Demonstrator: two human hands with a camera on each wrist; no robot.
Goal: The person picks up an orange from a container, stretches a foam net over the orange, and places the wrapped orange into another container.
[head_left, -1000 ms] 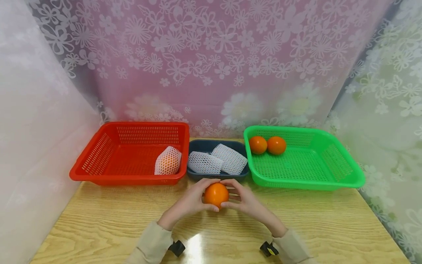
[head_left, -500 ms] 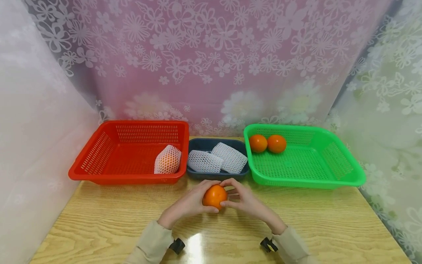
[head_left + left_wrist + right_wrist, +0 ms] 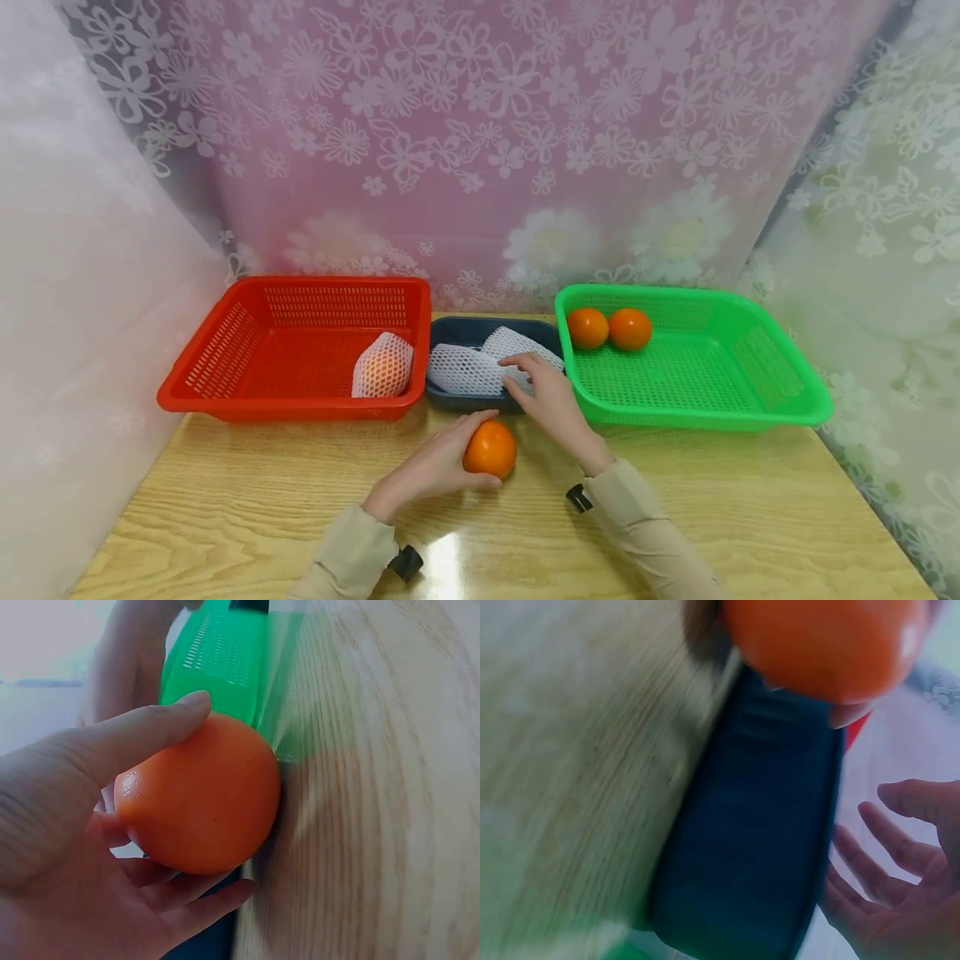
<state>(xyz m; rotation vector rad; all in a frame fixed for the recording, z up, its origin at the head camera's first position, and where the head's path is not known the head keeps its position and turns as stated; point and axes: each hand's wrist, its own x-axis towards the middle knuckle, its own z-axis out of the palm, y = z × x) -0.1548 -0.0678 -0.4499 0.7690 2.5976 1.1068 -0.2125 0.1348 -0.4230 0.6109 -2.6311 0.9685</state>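
Note:
On the wooden table, my left hand (image 3: 427, 473) grips an orange (image 3: 491, 450), thumb on its near side and fingers around the far side. The left wrist view shows the thumb over the smooth orange skin and the fingers underneath. My right hand (image 3: 553, 407) is over the front of a dark blue tray (image 3: 448, 402), fingers spread and loosely bent. Its fingertips overlap two white foam fruit nets, the left net (image 3: 463, 371) and the right net (image 3: 517, 343). In the right wrist view the fingers (image 3: 889, 889) are apart with nothing between them.
A red basket (image 3: 300, 409) at left contains an orange in a foam net (image 3: 384, 368). The green basket (image 3: 675, 416) at right has two bare oranges, one (image 3: 587, 328) beside the other (image 3: 631, 329). A pink flowered curtain (image 3: 480, 167) hangs behind.
My right hand has left the orange and moved forward to the foam nets in the blue tray. The left hand keeps hold of the orange in nearly the same place.

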